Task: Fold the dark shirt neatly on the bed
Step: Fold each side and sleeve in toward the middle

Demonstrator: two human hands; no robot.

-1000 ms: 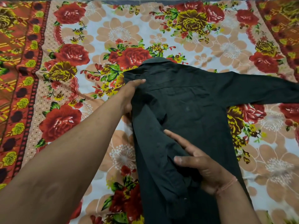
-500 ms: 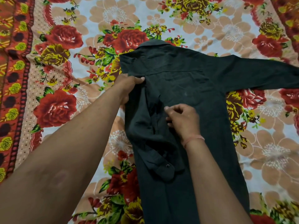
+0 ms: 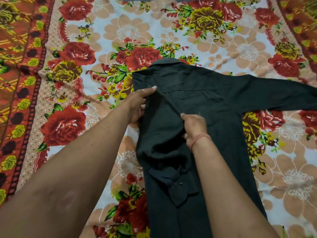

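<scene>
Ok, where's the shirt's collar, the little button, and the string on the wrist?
collar (image 3: 169,60), head view, on its top edge.
button (image 3: 181,184), head view, on the folded sleeve's cuff.
wrist string (image 3: 199,137), head view, on the thread across the right wrist.

There is one view only, from a camera worn on the person's head. It looks forward and steeply down over both forearms onto the bed (image 3: 171,30), which fills the picture from edge to edge. The lens is wide: the sheet's border bends at the left and right sides. It sits near, with the forearms large in the lower corners and the left hand (image 3: 137,105) and right hand (image 3: 193,127) close to centre on the shirt (image 3: 214,103). With no second view, nothing is shared.
</scene>
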